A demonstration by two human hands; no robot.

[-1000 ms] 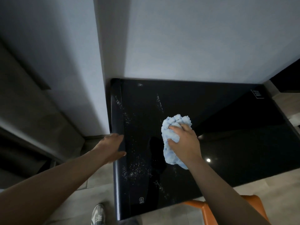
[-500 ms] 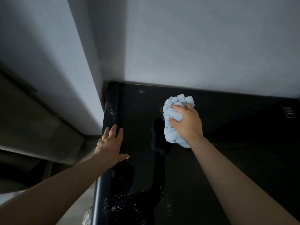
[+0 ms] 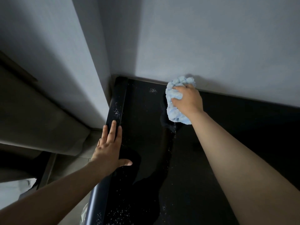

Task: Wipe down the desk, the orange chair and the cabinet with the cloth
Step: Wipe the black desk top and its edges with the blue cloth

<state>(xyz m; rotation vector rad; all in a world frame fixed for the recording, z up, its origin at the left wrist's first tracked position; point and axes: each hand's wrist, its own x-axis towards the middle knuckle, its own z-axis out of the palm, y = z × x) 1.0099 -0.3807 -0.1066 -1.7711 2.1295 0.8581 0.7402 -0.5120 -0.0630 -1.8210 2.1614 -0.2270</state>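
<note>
Cloth (image 3: 176, 114) gripped by R hand (image 3: 189, 99) at desk (image 3: 186, 168) back; L hand (image 3: 108, 148) flat, fingers (image 3: 113, 127) together

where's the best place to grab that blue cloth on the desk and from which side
Grip the blue cloth over its bunched middle, palm down, coming from above and the near side. It lies crumpled on the black desk with its far end at the wall, so that side is blocked; its soft folds give curled fingers a hold, as the right hand shows.

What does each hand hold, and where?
The right hand grips the blue cloth around its middle; the left hand holds nothing, flat on the desk.
</note>
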